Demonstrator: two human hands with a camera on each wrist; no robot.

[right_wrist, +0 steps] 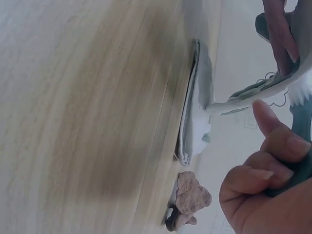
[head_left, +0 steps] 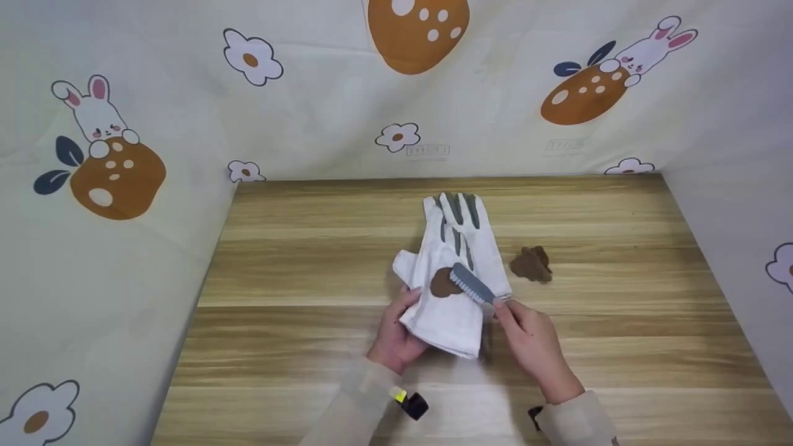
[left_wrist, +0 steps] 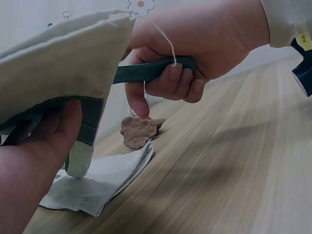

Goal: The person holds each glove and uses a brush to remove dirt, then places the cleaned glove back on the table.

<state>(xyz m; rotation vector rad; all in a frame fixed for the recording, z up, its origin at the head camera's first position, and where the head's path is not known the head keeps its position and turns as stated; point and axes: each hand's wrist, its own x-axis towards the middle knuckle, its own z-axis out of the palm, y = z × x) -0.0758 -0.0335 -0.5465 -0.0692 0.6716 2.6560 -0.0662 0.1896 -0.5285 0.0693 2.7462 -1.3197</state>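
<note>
A white work glove (head_left: pixel 443 325) with grey-green panels is raised off the table, a round brown patch (head_left: pixel 441 286) on its back. My left hand (head_left: pixel 401 334) grips it from the left, thumb on top and fingers beneath, against the green underside in the left wrist view. My right hand (head_left: pixel 534 344) holds a grey-green brush (head_left: pixel 472 282) by its handle, the white bristles at the patch's right edge. Behind lies a second white glove (head_left: pixel 492 248), flat on the table; the left wrist view shows its cuff (left_wrist: pixel 117 180).
On the wooden table (head_left: pixel 297 347), a crumpled brown lump (head_left: pixel 531 264) sits right of the gloves. A pale printed curtain (head_left: pixel 322 124) with rabbits and flowers rises behind the table and along both sides.
</note>
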